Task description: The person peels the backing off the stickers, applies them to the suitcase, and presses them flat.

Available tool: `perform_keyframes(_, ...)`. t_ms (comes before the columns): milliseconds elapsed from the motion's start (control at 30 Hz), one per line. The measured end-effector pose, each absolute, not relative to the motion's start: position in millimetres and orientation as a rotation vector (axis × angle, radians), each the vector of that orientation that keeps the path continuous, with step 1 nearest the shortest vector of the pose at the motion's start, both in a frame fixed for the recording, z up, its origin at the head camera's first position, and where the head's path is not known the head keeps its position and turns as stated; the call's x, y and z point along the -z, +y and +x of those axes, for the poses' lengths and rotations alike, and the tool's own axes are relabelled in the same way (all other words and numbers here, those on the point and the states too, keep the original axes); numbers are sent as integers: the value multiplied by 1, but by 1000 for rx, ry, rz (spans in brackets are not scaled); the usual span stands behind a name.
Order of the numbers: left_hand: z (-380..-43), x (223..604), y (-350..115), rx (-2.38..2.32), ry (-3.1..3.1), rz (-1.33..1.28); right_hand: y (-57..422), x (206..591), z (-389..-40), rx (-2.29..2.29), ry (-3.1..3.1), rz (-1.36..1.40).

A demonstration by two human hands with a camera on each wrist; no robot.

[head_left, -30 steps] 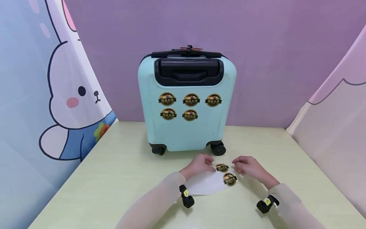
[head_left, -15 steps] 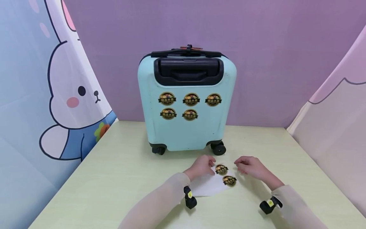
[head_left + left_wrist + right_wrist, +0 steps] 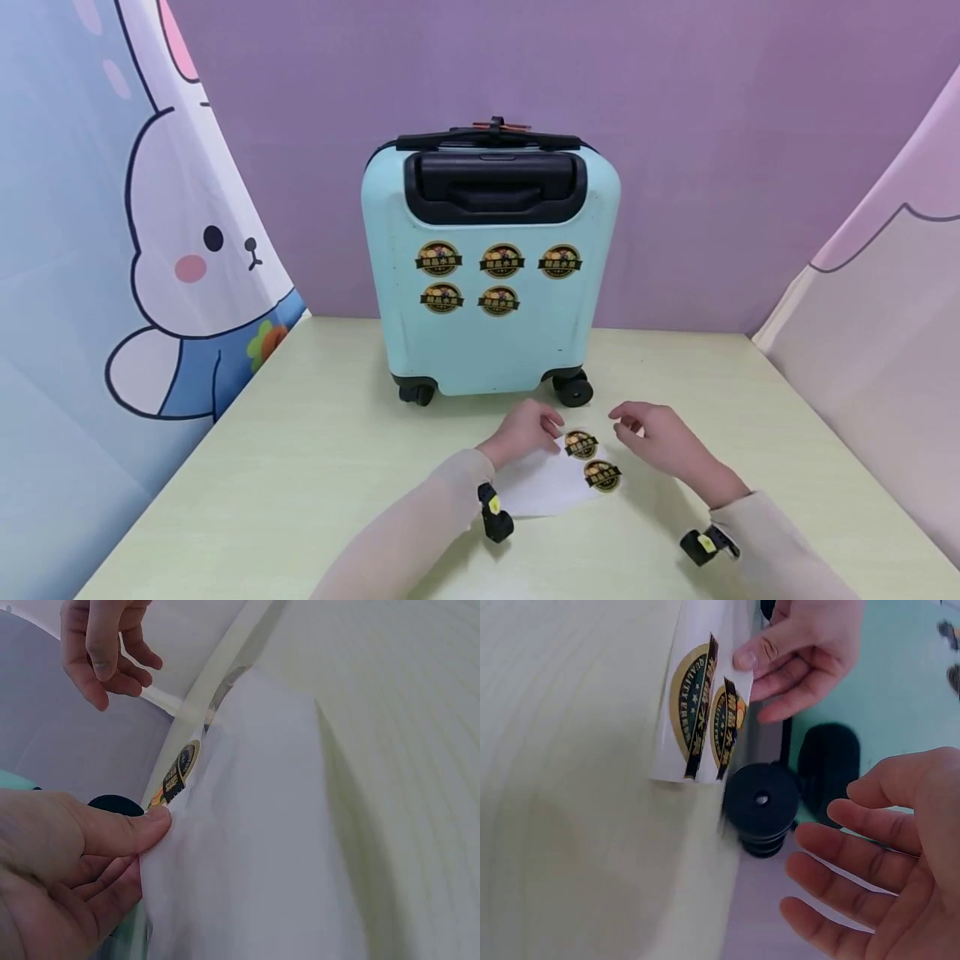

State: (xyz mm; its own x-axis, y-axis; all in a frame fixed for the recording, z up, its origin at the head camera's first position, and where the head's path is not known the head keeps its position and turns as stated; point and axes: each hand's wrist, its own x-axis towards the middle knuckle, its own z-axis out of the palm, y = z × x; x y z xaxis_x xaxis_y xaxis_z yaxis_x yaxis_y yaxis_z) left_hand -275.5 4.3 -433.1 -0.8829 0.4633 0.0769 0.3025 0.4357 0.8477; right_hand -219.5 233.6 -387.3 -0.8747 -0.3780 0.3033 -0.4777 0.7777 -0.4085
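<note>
My left hand (image 3: 522,432) pinches the edge of a white sticker sheet (image 3: 536,490) between thumb and fingers, above the table. Two round black-and-gold stickers, an upper one (image 3: 581,444) and a lower one (image 3: 603,475), sit near the sheet's right end. In the left wrist view the thumb (image 3: 124,831) lies on the sheet's edge beside a sticker. My right hand (image 3: 667,437) hovers just right of the sheet, apart from it. Its fingers (image 3: 847,847) are loosely spread in the right wrist view, holding nothing.
Behind the hands stands a mint suitcase (image 3: 487,354) with several matching stickers in two rows on its front. Its right wheel (image 3: 573,390) is close beyond the sheet. Purple cloth (image 3: 712,167) hangs behind the pale table (image 3: 315,467).
The right hand has shifted slightly right, and its fingers have spread away from the sheet. The left hand has moved only a little, still pinching the sheet, which has tilted slightly.
</note>
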Motion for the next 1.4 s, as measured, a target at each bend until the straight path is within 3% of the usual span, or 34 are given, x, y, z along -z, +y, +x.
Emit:
perform_keyframes(600,-266,405,2,-1874,2217,528,196,363,-199,-317,-2287,926)
perform_keyframes(1400,-244,372,6,-2290,2109,573,186,352,-201,-126,-1904,847)
